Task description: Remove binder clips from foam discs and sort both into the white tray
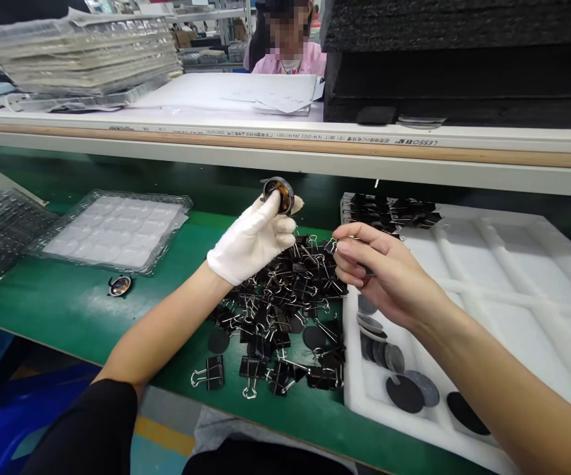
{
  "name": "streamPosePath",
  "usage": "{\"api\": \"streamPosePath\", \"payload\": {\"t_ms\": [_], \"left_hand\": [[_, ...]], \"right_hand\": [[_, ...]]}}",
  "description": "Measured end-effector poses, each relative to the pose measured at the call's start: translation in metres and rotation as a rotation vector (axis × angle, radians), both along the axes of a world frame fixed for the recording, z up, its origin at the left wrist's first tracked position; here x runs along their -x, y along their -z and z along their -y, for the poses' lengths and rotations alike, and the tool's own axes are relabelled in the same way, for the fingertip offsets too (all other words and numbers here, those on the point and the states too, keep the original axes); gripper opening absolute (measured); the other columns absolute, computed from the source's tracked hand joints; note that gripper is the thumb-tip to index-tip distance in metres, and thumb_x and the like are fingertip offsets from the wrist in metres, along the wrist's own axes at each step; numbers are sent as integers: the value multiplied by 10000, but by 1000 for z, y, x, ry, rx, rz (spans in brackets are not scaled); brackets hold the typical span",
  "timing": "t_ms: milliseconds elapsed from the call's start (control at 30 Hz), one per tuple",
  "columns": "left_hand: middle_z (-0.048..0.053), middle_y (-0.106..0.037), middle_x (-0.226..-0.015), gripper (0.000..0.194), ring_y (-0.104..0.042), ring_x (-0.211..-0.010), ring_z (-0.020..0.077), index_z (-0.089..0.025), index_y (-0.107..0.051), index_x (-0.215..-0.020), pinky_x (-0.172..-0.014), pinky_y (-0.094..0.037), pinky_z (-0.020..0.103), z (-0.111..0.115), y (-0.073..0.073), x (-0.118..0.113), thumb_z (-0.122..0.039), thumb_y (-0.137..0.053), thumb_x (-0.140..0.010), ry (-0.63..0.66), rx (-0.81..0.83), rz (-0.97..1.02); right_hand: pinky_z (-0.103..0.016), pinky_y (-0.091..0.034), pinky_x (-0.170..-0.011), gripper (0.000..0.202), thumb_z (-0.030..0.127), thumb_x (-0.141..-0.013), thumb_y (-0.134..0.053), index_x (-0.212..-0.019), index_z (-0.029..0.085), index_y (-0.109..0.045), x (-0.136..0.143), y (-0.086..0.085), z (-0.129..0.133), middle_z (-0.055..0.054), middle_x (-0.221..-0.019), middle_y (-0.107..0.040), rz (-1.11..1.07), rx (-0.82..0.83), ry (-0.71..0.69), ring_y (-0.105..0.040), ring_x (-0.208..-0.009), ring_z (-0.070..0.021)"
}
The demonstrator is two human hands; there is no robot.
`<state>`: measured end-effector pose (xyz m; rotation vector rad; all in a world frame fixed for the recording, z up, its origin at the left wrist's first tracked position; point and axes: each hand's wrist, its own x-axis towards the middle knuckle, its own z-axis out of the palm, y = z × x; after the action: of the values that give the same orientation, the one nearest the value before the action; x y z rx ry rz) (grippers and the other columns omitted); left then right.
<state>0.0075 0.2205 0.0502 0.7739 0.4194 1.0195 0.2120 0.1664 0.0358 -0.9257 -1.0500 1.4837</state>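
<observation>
My left hand (253, 241), in a white glove, is raised over the green table and grips a small round dark-rimmed part (279, 195) with an amber-coloured inside. The thumb presses on its face. My bare right hand (377, 267) is to the right, its thumb and index finger pinched together. Whatever may be between those fingertips is too small to make out. Below and between the hands lies a heap of black binder clips (285, 297) with silver wire handles. A similar round part (120, 285) rests on the table at the left.
At right stands a white foam tray (527, 316) with black and grey discs (404, 394) and more clips (394, 210). Clear plastic trays (112, 227) lie at left. A shelf edge (285, 148) crosses above the hands. Behind it sits a person in pink (310, 59).
</observation>
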Motion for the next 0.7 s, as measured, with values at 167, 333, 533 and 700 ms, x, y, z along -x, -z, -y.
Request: {"api": "streamPosePath", "payload": {"t_ms": [167,333,533,700], "left_hand": [[-36,-680,-1074,332,-471,-641,-7,-230,-665,-960,-596,-412,142,6,1,-4,-377,-910,-791,27,-43,-24],[-32,-672,-1085,357,-497,-642,0,-202,-629,-900,-620,-431,170,17,2,-9,-436,-883,-811,140,-137,-100],[-27,-610,-922,445,-537,-638,14,-176,-577,-873,-640,-476,175,22,7,-14,-484,-888,-789,169,-183,-148],[41,-684,-1130,318,-621,-698,39,-183,-609,-945,-675,-532,201,20,18,-15,-451,-777,-912,78,-395,-232]], "right_hand": [[-235,-281,-488,251,381,-820,-849,-961,213,-730,1,6,1,39,-681,-466,118,-119,33,-355,-555,-73],[-280,-378,-576,157,331,-902,-768,-1040,259,-788,2,5,8,17,-717,-509,434,-458,217,-447,-646,-118],[-280,-404,-568,121,193,-900,-752,-978,257,-818,5,8,9,18,-692,-533,547,-766,306,-473,-626,-117],[-244,-377,-527,102,120,-925,-696,-868,190,-742,2,13,3,20,-712,-556,583,-915,347,-478,-612,-87]]}}
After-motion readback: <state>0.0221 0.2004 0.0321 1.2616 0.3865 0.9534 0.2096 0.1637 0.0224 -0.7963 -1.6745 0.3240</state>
